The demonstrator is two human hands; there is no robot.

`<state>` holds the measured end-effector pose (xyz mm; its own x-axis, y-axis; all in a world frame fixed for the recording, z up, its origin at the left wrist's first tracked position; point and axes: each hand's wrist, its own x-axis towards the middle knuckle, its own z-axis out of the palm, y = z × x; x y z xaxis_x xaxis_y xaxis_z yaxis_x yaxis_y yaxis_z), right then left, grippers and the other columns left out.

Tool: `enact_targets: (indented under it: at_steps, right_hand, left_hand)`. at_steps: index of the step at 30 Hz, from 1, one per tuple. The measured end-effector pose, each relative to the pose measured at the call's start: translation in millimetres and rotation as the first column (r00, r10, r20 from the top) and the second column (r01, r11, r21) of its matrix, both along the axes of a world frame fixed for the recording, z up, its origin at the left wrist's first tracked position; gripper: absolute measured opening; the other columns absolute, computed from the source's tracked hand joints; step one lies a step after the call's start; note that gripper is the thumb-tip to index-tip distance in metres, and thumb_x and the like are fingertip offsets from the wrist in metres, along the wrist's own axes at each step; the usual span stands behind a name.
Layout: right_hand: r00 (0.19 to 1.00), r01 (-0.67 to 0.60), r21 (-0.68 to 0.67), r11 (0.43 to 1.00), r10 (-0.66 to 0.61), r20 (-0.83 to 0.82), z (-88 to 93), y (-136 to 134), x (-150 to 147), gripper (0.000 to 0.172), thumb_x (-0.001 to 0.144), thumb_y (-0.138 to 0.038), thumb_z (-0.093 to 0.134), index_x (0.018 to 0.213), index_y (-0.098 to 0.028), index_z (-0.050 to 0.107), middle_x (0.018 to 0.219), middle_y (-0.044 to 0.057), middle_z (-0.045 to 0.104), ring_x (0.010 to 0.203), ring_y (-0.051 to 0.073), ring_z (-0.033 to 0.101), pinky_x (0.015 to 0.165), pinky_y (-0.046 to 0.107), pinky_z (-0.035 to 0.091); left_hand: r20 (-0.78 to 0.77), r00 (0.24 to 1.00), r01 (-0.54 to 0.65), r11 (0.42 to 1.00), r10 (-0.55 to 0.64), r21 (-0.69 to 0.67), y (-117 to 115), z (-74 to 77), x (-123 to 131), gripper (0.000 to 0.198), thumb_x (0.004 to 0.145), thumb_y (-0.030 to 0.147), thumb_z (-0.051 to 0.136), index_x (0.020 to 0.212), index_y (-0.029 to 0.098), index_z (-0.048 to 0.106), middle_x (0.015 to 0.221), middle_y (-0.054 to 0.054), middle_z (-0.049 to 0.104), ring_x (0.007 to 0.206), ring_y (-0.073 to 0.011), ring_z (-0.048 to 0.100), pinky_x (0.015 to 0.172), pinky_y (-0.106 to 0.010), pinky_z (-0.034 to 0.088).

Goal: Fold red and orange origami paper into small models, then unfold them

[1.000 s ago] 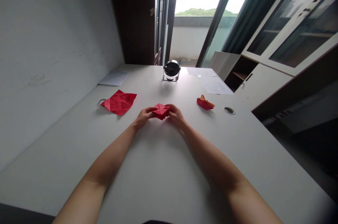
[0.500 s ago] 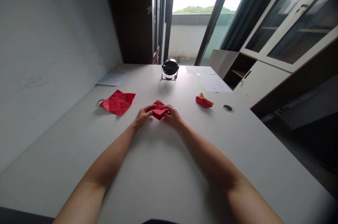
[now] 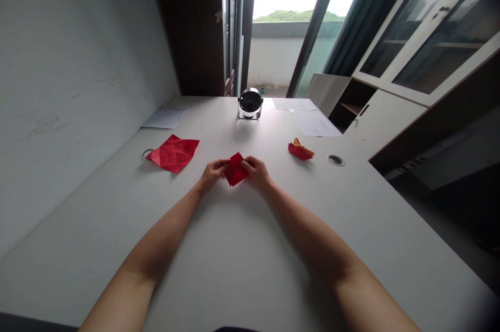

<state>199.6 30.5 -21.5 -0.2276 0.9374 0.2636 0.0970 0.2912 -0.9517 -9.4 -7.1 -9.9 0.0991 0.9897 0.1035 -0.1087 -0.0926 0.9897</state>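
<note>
Between my hands, just above or on the white table (image 3: 234, 248), is a folded red origami paper (image 3: 236, 169), turned as a flat diamond with layered edges at its lower corner. My left hand (image 3: 213, 172) pinches its left corner between thumb and fingers. On the opposite side, my right hand (image 3: 257, 169) grips the right corner, thumb on top. To the left lies a creased, unfolded red sheet (image 3: 174, 153). Off to the right sits a small folded paper boat shape (image 3: 300, 150) in red and orange.
A round black device on a metal stand (image 3: 250, 103) stands at the table's far side. White papers (image 3: 314, 118) lie at the back right, another sheet (image 3: 164, 117) at the back left. A dark ring (image 3: 147, 154) touches the red sheet. A cable hole (image 3: 336, 160) is at right.
The red paper between my hands has gone from a partly raised, opened fold to a flat diamond. Both hands stay on its sides, with slightly shifted fingers.
</note>
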Motion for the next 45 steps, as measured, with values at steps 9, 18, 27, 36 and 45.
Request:
enact_targets:
  at_steps: [9, 18, 27, 36, 45]
  right_hand:
    - [0.998, 0.014, -0.046, 0.999, -0.017, -0.068, 2.3, 0, 0, 0.045, 0.080, -0.057, 0.064, 0.107, -0.022, 0.062, 0.068, -0.003, 0.059, 0.060, 0.014, 0.053, 0.055, 0.024, 0.043]
    - [0.993, -0.099, -0.039, 0.994, 0.101, 0.058, 4.9, -6, -3, 0.041, 0.081, -0.059, 0.062, 0.081, -0.019, 0.066, 0.068, 0.000, 0.061, 0.060, 0.013, 0.050, 0.054, 0.024, 0.038]
    - [0.947, -0.206, 0.012, 0.978, 0.196, 0.253, 10.4, -13, -6, 0.033, 0.085, -0.051, 0.060, 0.084, -0.019, 0.069, 0.065, -0.002, 0.058, 0.058, 0.011, 0.043, 0.054, 0.023, 0.033]
    - [0.909, -0.232, 0.015, 0.973, 0.211, 0.360, 11.2, -16, -8, 0.030, 0.085, -0.046, 0.059, 0.085, -0.018, 0.069, 0.064, -0.003, 0.054, 0.059, 0.011, 0.041, 0.056, 0.023, 0.032]
    - [0.955, -0.231, -0.020, 0.973, 0.231, 0.185, 11.6, -14, -6, 0.034, 0.085, -0.050, 0.061, 0.085, -0.018, 0.069, 0.072, 0.000, 0.063, 0.064, 0.013, 0.050, 0.059, 0.024, 0.038]
  left_hand:
    - [0.026, 0.998, 0.061, 0.998, -0.061, -0.005, -3, 5.7, 4, 0.065, 0.079, 0.038, 0.073, 0.138, 0.017, 0.057, 0.111, -0.011, 0.073, 0.090, -0.0224, 0.069, 0.076, -0.034, 0.056]
    - [-0.084, 0.996, 0.022, 1.000, -0.023, -0.010, -4, 3.0, 6, 0.043, 0.079, 0.043, 0.071, 0.110, 0.013, 0.070, 0.105, -0.011, 0.074, 0.090, -0.0240, 0.069, 0.075, -0.033, 0.055]
    - [-0.247, 0.967, -0.052, 0.997, 0.066, 0.064, -2, 5.0, 6, 0.031, 0.082, 0.045, 0.063, 0.083, 0.015, 0.070, 0.077, -0.004, 0.070, 0.071, -0.0169, 0.061, 0.066, -0.027, 0.047]
    - [-0.307, 0.949, -0.051, 0.996, 0.072, 0.075, -5, 7.4, 7, 0.035, 0.087, 0.047, 0.054, 0.077, 0.016, 0.065, 0.066, 0.001, 0.061, 0.061, -0.0121, 0.052, 0.056, -0.022, 0.040]
    - [-0.249, 0.960, -0.097, 0.985, 0.130, 0.141, -3, 4.8, 5, 0.031, 0.082, 0.047, 0.065, 0.081, 0.016, 0.070, 0.074, -0.002, 0.067, 0.067, -0.0140, 0.058, 0.063, -0.024, 0.045]
